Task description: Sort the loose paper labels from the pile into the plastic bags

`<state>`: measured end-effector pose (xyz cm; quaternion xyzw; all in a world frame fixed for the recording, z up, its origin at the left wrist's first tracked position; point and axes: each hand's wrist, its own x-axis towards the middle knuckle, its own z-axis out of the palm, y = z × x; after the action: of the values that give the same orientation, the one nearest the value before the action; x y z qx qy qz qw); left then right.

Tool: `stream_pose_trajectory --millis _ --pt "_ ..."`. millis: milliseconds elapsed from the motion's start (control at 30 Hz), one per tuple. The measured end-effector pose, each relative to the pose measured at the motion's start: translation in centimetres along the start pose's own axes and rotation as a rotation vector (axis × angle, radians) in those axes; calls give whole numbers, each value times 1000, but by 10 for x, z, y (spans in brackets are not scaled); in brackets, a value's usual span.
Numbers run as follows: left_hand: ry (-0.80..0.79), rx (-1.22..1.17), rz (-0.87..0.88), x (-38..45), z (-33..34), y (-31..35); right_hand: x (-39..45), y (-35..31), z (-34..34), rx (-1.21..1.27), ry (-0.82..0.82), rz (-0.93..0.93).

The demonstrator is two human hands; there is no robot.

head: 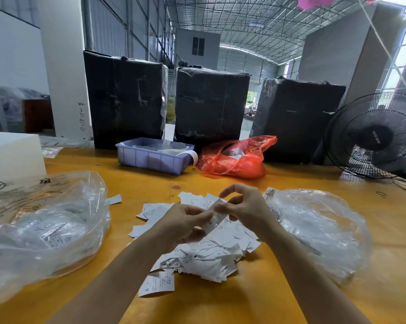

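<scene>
A pile of loose white paper labels point(204, 258) lies on the yellow table point(220, 305) in front of me. Above it, my left hand point(185, 223) and my right hand point(241, 206) both pinch one white label point(215, 218) between them. A clear plastic bag point(45, 228) on the left holds several labels. On the right lies another clear plastic bag point(319, 230), crumpled, its contents hard to make out.
A blue plastic bin point(150, 160) and a red plastic bag point(237, 157) sit at the back of the table. Three black wrapped boxes point(209, 101) stand behind them. A black fan point(375, 136) stands at the right, a white block point(12, 155) at the left.
</scene>
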<state>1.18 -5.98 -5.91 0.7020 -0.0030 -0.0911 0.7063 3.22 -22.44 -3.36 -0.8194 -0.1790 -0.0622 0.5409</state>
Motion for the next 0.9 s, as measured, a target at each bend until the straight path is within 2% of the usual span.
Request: stream_pose_trajectory --millis 100,267,533,700,767,900 --pt "89 -47 57 1 -1 0 1 1 2 -18 75 -54" --pt "153 -48 83 3 -1 0 1 -1 3 -58 90 -71" --pt "251 41 179 3 3 0 -1 -3 9 -20 -64 -31" --pt "322 -45 213 4 3 -1 -3 -5 9 -31 -110 -21" --pt "308 -92 203 5 3 -1 -4 -6 10 10 -88 26" --pt "191 -132 119 4 -2 3 -2 -4 8 253 30 157"
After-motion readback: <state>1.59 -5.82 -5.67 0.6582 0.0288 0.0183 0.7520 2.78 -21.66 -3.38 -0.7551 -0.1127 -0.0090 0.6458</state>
